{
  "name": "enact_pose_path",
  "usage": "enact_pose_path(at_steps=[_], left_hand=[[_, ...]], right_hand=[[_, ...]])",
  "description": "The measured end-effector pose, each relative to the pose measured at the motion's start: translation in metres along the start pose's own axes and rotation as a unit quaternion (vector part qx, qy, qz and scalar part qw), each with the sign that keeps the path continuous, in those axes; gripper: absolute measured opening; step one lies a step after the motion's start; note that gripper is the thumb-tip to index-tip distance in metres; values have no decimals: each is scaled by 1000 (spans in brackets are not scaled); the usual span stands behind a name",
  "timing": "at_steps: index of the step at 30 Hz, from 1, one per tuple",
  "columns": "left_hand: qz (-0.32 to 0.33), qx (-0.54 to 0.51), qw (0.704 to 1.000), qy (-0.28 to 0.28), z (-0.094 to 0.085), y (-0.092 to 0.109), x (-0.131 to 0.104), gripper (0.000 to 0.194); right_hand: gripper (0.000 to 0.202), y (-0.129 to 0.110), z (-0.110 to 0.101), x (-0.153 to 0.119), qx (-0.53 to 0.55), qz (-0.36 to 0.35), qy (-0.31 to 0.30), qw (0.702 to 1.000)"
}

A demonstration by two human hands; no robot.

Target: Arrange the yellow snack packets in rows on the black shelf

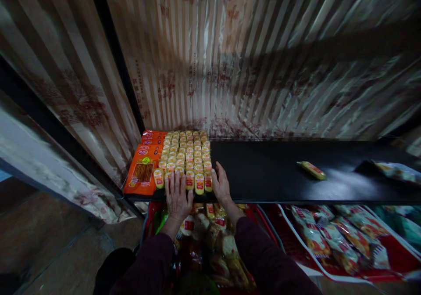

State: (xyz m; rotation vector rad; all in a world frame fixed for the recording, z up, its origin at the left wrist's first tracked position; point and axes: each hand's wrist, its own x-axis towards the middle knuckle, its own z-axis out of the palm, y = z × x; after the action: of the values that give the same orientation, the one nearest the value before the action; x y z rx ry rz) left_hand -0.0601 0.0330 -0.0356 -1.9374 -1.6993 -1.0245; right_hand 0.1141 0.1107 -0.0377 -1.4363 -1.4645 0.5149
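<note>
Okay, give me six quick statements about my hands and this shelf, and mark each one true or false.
1. The left hand is at the front of the rows of yellow packs. True.
2. Both hands are clenched into fists. False: the left hand and the right hand have fingers extended.
3. Orange packets lie left of the yellow packs. True.
4. The orange packets are between the hands. False: they are left of both.
5. A loose yellow pack lies farther right on the black shelf. True.
6. Both sleeves are white. False: dark purple.
</note>
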Motion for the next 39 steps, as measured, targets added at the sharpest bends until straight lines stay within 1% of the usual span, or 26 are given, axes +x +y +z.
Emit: enact_pose_path(at_steps=[8, 16, 19, 23, 28, 31, 33, 35, 37, 39], left_hand=[[-4, -6, 1000, 19, -3, 1, -1, 60], [-39, -7, 999, -11, -3, -4, -9, 58], [-55, -17, 998, -32, -5, -5, -12, 58], [-71, -21, 996, -48, -11, -6, -15, 60], [-72, -7, 997, -37, -22, -6, -23, 59], [-70, -11, 997, -28, -29, -6, -26, 58], [-71, -21, 997, -10, -34, -8, -21, 55], [-79, -33, 996, 14, -37, -13, -9, 51], [-94, -47, 994, 30, -38, -24, 12, 47], [-119, -69, 990, 21, -36, -41, 42, 45]], right_hand=[[63, 0, 1, -1, -2, -7, 9, 1000], [62, -6, -2, -2, -3, 2, 22, 1000], [63, -10, -3, -1, -1, 9, 29, 1000], [61, -15, -8, -2, 7, 12, 54, 998], [60, -16, -15, -6, 17, 9, 87, 996], [62, -14, -18, -7, 19, 25, 89, 996], [65, -14, -20, -5, 17, 37, 81, 996], [70, -14, -20, 0, 16, 45, 72, 996], [72, -13, -20, 7, 17, 50, 64, 997], [71, -11, -17, 18, 29, 59, 58, 996]])
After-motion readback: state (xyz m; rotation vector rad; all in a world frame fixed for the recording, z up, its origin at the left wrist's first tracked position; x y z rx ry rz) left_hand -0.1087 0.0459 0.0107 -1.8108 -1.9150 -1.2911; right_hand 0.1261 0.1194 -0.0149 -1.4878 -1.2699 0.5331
